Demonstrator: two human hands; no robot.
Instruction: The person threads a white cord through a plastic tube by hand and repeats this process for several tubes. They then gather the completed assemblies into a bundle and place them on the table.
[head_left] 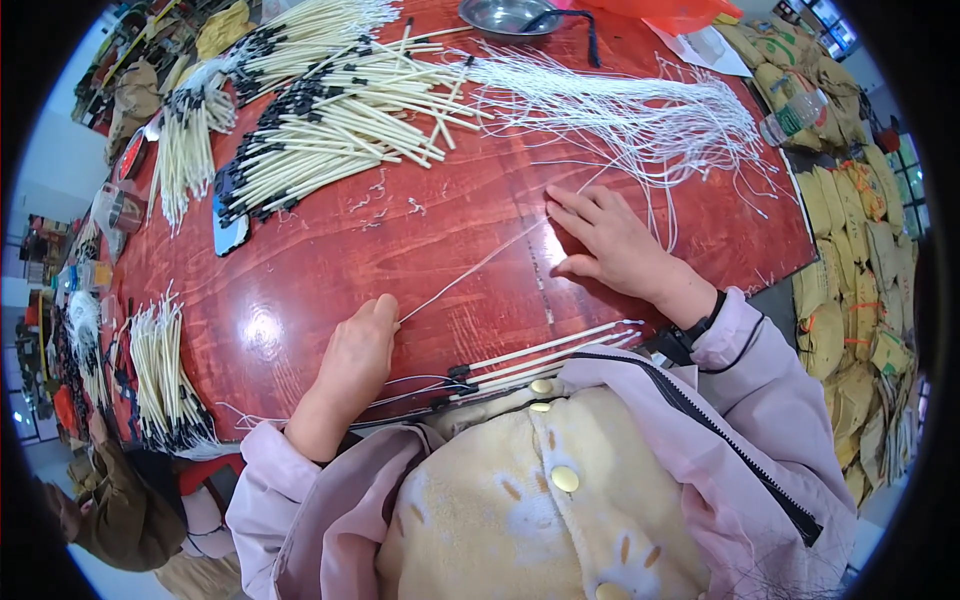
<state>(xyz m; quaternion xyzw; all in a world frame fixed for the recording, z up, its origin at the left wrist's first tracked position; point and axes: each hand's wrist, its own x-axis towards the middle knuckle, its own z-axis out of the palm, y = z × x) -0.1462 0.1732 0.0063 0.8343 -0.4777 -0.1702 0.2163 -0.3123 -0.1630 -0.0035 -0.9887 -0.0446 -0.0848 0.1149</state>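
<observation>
My left hand (358, 345) is closed, its fingers pinched on a thin white cord (465, 273). From there the cord runs taut and slanting over the red table to my right hand (612, 238). That hand lies low over the tabletop with fingers stretched and thumb apart; whether the cord passes beneath its fingers is hidden. Just beyond it spreads a large pile of white cords (620, 100), some strands trailing close to the fingers. Between my arms, along the near table edge, lie several cream sticks (540, 362) with black ends and white cord.
Heaps of cream sticks with black ends (340, 130) cover the far left; another bundle (160, 365) lies near left. A phone (230, 225), a metal bowl (510, 15) and a bottle (795, 117) rest around the red table (300, 290). Stacked sacks (850, 270) stand right; a co-worker's sleeve (130, 500) shows lower left.
</observation>
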